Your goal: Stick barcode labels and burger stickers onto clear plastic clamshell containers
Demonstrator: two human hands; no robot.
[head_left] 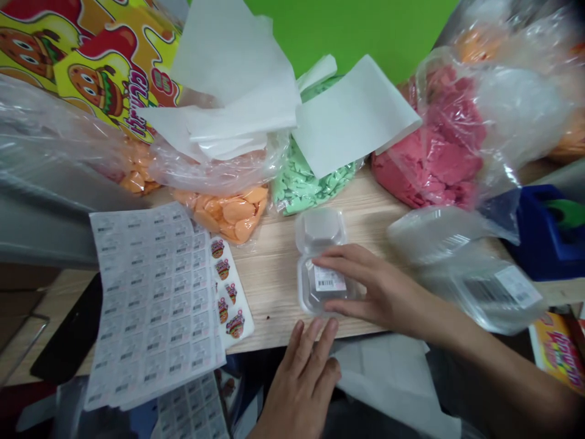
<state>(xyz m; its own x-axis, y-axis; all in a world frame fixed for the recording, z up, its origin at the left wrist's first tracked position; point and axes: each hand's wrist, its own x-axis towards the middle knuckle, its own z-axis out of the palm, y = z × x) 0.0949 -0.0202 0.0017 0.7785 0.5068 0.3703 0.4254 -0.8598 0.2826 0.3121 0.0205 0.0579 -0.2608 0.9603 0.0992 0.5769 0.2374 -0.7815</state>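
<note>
A small clear plastic clamshell container (pixel 323 230) lies open on the table, its lid folded back away from me. A white barcode sticker (pixel 328 280) is in its near half. My right hand (pixel 365 283) reaches in from the right, fingers and thumb curved around that near half on both sides of the sticker. Just below the container, at the table's front edge, my left hand (pixel 305 372) has its fingers stretched out and holds nothing. To the left are printed sheets of barcode stickers (pixel 150 305), overlapping a sheet of cartoon burger stickers (pixel 233 317).
Behind stand bags of orange pieces (pixel 233 213), green pieces (pixel 301 180) and pink pieces (pixel 434 146), with white paper (pixel 351 116) on top. Stacked clear containers (pixel 484 286) and a blue tape dispenser (pixel 548 244) are at right. Yellow cartoon packaging (pixel 105 79) stands back left.
</note>
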